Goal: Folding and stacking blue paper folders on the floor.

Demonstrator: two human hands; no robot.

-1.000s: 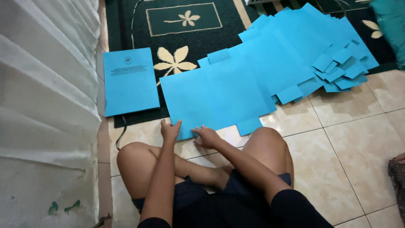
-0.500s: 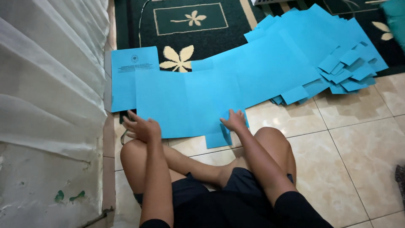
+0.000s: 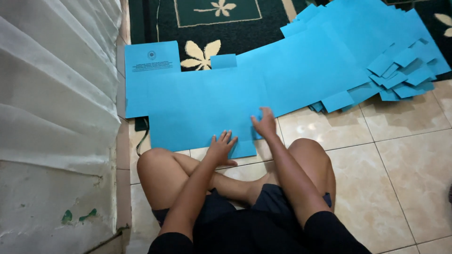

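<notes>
Head view: a person sits cross-legged on a tiled floor [image 3: 405, 155], both hands on a large blue card sheet [image 3: 202, 110] spread flat before the knees. The left hand [image 3: 221, 148] lies flat with its fingers spread, pressing the sheet's near flap; the right hand [image 3: 265, 123] — fingers loosely splayed, clasping nothing — rests at the near edge. One folded blue folder [image 3: 151, 59] lies at the sheet's far left corner, while a fanned pile of flat blue sheets [image 3: 376, 42] (seemingly unfolded) waits on the dark carpet [image 3: 155, 21] — most folding, judging by this, remains.
</notes>
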